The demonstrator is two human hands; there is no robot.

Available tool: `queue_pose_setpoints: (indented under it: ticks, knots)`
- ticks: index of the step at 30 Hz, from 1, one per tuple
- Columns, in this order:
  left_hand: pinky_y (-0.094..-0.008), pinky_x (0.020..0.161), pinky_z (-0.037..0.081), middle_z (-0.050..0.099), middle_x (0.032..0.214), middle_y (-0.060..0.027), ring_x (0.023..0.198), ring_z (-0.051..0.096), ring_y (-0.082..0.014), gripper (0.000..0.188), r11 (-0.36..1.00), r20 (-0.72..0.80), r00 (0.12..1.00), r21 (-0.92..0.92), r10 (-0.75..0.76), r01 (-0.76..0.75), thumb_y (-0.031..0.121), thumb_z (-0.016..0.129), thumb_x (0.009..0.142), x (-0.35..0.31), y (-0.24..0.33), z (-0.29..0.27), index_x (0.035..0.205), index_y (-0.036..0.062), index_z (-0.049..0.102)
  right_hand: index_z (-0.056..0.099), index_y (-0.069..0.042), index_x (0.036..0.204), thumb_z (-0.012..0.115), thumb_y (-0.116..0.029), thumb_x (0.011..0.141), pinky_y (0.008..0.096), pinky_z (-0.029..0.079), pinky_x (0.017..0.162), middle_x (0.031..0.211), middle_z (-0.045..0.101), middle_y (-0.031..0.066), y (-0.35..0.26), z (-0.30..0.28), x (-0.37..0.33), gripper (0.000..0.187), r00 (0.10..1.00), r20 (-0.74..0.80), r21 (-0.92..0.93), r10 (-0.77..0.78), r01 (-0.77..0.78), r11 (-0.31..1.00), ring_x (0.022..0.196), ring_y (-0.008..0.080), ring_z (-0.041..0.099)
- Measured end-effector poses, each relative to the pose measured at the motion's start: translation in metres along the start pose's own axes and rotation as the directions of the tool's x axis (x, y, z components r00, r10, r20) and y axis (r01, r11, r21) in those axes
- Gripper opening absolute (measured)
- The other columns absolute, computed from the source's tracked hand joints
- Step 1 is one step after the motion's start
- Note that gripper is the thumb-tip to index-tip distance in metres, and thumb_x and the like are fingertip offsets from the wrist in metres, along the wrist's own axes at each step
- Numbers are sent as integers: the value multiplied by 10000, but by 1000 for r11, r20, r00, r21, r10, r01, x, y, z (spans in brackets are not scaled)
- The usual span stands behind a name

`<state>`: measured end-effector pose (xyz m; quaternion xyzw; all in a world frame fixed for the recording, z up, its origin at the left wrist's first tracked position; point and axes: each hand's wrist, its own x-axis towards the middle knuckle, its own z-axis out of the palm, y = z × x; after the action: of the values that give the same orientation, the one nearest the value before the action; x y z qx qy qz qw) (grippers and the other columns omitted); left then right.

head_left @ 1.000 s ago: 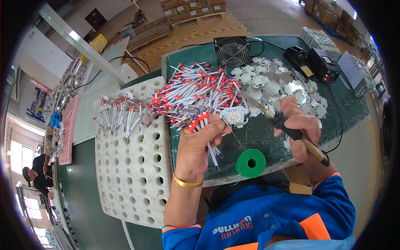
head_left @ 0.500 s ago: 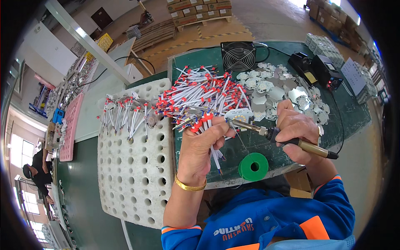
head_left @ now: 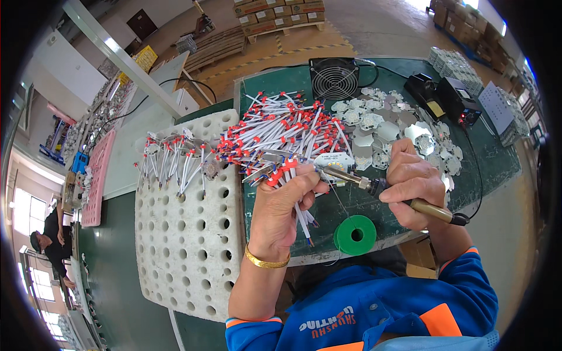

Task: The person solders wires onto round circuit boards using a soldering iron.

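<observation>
My left hand (head_left: 280, 213) is closed around several white cables (head_left: 303, 225) with red collars, their ends pointing down past my palm. Small metal plates stick out beside its thumb. My right hand (head_left: 417, 186) grips a soldering iron (head_left: 432, 212) like a pen. The iron's metal barrel points left, its tip by the fingertips of my left hand. Just behind the barrel is a white circuit board (head_left: 335, 158) with yellow dots. A thin solder wire runs up from a green spool (head_left: 355, 235) toward the tip; the exact contact is too small to make out.
A heap of red-collared cables (head_left: 281, 126) covers the table behind my left hand. Loose metal plates (head_left: 386, 130) lie to its right. A black fan (head_left: 334, 79) and a soldering station (head_left: 459, 99) stand behind. A holed white foam board (head_left: 187, 234) holds finished-looking cable pieces at left.
The soldering iron and my right hand have shifted slightly left, with the iron's rear end a little lower. My left hand keeps its hold on the cables.
</observation>
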<state>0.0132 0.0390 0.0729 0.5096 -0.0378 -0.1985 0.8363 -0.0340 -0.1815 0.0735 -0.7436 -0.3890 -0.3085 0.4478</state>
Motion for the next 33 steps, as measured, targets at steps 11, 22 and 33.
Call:
queue_pose_setpoints:
  ticks: [11, 22, 33]
  knots:
    - [-200, 479, 359, 637, 740, -111, 563, 534, -97, 132, 982, 61, 990, -136, -126, 134, 94, 599, 783, 11, -16, -15, 883, 8, 601, 608, -54, 845, 579, 19, 601, 344, 331, 621, 641, 555, 36, 1, -4, -2, 257, 995, -51, 112, 91, -85, 990, 550, 183, 486]
    - [-206, 492, 386, 639, 760, -115, 593, 557, -113, 175, 959, 66, 966, -120, -249, 255, 123, 643, 779, 13, -33, 1, 910, 14, 602, 587, -65, 876, 654, -33, 711, 304, 441, 574, 761, 601, 75, 12, 22, -2, 182, 955, -135, -227, 263, -288, 930, 632, 232, 558]
    - [-183, 538, 386, 644, 735, -59, 594, 514, -60, 196, 966, 260, 959, 255, -111, 43, 178, 605, 846, 20, -43, -8, 966, 24, 614, 562, -55, 829, 649, -56, 758, 281, 460, 580, 761, 603, 60, 18, 16, -11, 112, 934, -77, 9, 349, -349, 937, 661, 202, 598]
